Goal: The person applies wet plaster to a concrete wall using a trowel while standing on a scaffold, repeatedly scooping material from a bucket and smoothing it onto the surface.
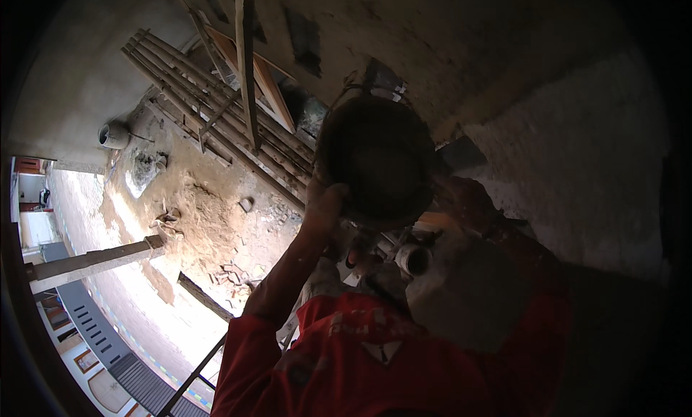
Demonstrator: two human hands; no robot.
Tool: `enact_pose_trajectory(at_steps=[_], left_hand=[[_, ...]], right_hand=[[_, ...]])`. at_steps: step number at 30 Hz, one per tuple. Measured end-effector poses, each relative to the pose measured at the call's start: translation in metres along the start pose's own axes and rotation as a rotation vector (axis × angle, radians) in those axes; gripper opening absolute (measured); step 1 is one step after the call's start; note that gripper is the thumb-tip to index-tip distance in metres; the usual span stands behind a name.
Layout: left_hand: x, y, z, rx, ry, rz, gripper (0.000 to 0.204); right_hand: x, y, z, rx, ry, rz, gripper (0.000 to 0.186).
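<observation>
A dark round bucket is lifted in front of me, its wide mouth facing up toward me. My left hand is closed around its near left rim, with the thumb over the edge. On the right side, my right hand is in deep shadow, its fingers closed at the rim. The inside of the bucket is too dark to make out what it holds. Below it, near my feet, is a pale round container.
Long poles lean to the left, with an upright wooden post before them. Far below are a sand heap, broken bricks and a round pot. A plastered wall rises close on my right.
</observation>
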State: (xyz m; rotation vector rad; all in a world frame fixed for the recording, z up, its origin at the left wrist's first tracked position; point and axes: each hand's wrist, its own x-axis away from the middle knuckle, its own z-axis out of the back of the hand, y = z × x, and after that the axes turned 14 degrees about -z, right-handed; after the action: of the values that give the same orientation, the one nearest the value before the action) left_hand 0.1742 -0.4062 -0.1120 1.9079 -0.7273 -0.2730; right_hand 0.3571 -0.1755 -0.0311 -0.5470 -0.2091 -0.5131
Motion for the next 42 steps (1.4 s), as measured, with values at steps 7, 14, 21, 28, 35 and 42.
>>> enact_pose_trajectory(at_steps=[7,14,21,28,35,42], left_hand=[[0.0,0.013,0.016,0.028,0.053,-0.045,0.034],[0.017,0.016,0.041,0.075,0.175,-0.144,0.049],[0.029,0.01,0.059,-0.075,0.333,0.021,0.055],[0.029,-0.003,0.053,-0.019,0.215,-0.067,0.054],[0.018,0.023,-0.004,0.031,0.08,-0.022,0.062],[0.007,0.024,-0.032,0.188,-0.024,-0.101,0.049]], right_hand=[[-0.008,-0.049,0.048,-0.049,0.036,0.068,0.047],[-0.055,-0.07,0.085,-0.153,-0.161,0.307,0.045],[-0.136,0.038,0.17,-0.044,0.567,-0.129,0.057],[-0.058,0.001,0.14,0.282,0.339,0.053,0.048],[-0.045,-0.006,0.028,0.735,0.393,0.318,0.026],[-0.022,0.014,0.023,0.124,-0.007,0.093,0.033]])
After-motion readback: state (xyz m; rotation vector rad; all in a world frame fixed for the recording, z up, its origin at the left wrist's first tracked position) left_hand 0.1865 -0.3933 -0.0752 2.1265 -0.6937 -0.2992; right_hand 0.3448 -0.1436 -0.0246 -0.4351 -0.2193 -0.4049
